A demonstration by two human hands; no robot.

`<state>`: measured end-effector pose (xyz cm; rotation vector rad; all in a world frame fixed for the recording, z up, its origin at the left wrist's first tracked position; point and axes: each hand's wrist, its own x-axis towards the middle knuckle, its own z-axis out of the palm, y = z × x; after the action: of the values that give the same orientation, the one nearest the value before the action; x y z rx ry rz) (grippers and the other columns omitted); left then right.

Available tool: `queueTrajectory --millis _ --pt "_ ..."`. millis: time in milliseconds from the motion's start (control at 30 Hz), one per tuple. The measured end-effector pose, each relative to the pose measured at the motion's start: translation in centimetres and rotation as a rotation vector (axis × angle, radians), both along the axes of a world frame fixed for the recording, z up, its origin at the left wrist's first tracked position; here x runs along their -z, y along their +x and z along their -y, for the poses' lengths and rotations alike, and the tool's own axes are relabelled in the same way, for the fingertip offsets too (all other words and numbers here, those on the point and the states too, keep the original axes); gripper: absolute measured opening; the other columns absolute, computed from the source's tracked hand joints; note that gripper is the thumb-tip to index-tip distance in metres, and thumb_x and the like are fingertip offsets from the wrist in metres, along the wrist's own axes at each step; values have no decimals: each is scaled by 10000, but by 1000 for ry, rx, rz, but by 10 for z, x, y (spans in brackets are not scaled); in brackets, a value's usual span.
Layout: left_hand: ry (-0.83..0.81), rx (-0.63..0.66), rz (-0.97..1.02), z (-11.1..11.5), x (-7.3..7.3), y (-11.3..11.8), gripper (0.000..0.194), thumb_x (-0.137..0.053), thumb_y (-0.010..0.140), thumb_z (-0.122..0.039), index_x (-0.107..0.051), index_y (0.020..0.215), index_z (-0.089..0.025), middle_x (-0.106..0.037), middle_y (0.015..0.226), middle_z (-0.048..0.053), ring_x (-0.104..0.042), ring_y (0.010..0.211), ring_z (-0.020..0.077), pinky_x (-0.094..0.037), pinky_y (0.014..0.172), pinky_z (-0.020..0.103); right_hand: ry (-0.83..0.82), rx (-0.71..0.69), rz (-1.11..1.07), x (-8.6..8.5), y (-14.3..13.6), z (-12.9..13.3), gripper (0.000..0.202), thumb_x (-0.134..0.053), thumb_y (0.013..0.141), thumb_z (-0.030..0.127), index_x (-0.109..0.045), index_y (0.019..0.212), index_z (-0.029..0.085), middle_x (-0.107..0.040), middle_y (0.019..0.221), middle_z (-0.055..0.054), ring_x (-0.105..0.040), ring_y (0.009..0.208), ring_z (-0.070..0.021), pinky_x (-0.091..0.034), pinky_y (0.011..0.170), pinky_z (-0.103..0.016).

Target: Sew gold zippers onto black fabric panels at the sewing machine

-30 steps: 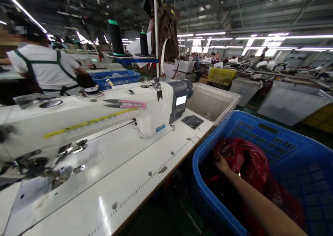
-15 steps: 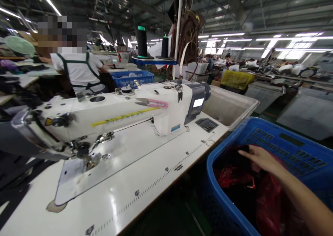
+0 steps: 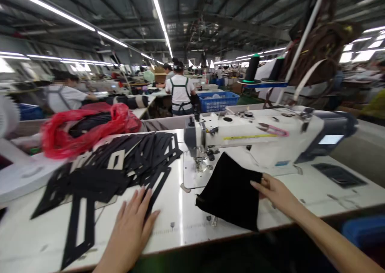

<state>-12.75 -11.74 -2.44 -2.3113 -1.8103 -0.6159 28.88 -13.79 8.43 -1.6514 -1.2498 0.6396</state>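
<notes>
Black cloth (image 3: 233, 190) — left of right hand (image 3: 275, 192)

The left hand (image 3: 132, 221) lies palm down at lower centre-left, fingers slightly spread and pointing up. The right hand (image 3: 275, 190), right of centre, pinches thumb against fingers, forearm slanting from the lower right.

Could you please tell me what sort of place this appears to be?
Most likely a sewing workshop or factory floor: there's a sewing machine, cones of black thread beside it, and cut dark pieces heaped on the white worktop.
</notes>
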Motion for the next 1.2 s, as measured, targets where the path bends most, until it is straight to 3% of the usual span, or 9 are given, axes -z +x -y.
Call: queueTrajectory --millis 100,233,367,533,633,800,933,1033,1200 --pt "12 61 15 9 -14 -2 489 -361 893 -388 -405 1336 -185 -396 1398 104 -323 1311 276 -279 1059 502 70 -9 198 35 -9 -24 506 -668 538 581 -568 827 178 -611 752 -73 -541 568 -216 -469 610 -410" --pt "66 284 130 16 -40 19 318 -449 881 -230 -552 1182 -228 -553 1213 95 -501 1147 256 -352 1022 481 258 -123 689 44 -12 -21 391 -454 790 568 -601 847 211 -608 874 -87 -586 763 -244 -464 722 -407" --pt "-57 426 195 11 -60 65 275 -604 800 -146 -606 1058 -243 -584 1023 65 -551 966 231 -454 888 438 200 -402 789 49 -34 1 304 -598 729 548 -620 748 246 -607 806 -55 -590 750 -236 -492 661 -376" --pt "-119 600 129 -6 -61 106 290 -674 749 -134 -603 1019 -212 -560 1115 57 -493 1041 241 -346 975 466 240 -490 747 55 -56 23 170 -535 816 383 -654 858 271 -622 914 -57 -593 845 -236 -497 714 -376" --pt "-149 654 217 -5 -74 110 85 -581 814 -128 -614 844 -199 -600 1063 36 -490 1047 235 -321 972 448 179 -410 572 34 -56 31 212 -496 841 407 -643 799 260 -645 855 -35 -615 809 -210 -511 711 -324" --pt "-511 512 626 26 -115 110 158 -460 898 -285 -542 802 -190 -582 713 12 -563 702 161 -433 641 272 122 -280 395 -40 -47 29 274 -559 756 533 -635 764 269 -655 689 -1 -616 595 -188 -490 494 -256" --pt "-936 454 1033 38 -101 114 258 -378 907 -426 -474 903 -186 -540 626 -17 -552 436 130 -355 385 194 105 -458 551 -66 -56 -12 260 -517 806 488 -643 781 262 -672 774 6 -620 708 -190 -481 641 -280" --pt "-1007 400 956 36 -77 109 250 -384 900 -321 -441 1107 -192 -583 713 -5 -586 442 143 -413 417 216 4 -778 549 -39 -77 -60 221 -489 846 390 -643 809 237 -675 829 16 -615 789 -170 -462 743 -280" --pt "-688 339 216 27 -77 87 471 -651 744 -165 -527 1184 -281 -628 940 21 -636 773 205 -485 742 315 6 -842 558 19 -103 -105 280 -562 787 416 -644 967 217 -675 973 -17 -612 895 -181 -462 810 -273"
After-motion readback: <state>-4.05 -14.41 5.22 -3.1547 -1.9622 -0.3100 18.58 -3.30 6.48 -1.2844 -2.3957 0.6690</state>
